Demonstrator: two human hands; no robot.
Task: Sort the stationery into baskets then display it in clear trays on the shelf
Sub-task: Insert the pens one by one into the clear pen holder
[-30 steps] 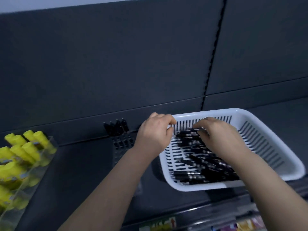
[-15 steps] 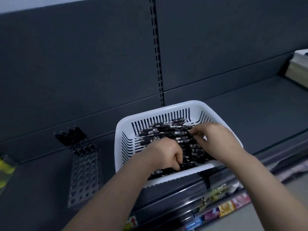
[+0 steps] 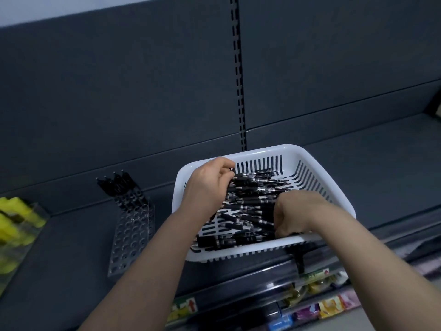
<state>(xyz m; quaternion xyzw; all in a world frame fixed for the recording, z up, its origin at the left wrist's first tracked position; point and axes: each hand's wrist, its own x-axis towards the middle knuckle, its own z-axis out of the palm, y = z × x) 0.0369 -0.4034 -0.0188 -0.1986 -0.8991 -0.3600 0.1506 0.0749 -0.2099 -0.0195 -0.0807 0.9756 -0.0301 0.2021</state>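
Two bare hands reach into the white basket [image 3: 262, 152] on the shelf [image 3: 372, 168], where the black pens [image 3: 250, 204] lie heaped. The shelf-edge labels [image 3: 185, 306] are too blurred to read. Our left hand [image 3: 207, 187] closes its grip on pens at the far-left corner. Our right hand [image 3: 294, 215] curls knuckles-up into the near pile, and we cannot tell what its grip holds.

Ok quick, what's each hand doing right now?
Left hand: grips black pens in the white basket.
Right hand: curled among the pens, grip cannot be told.
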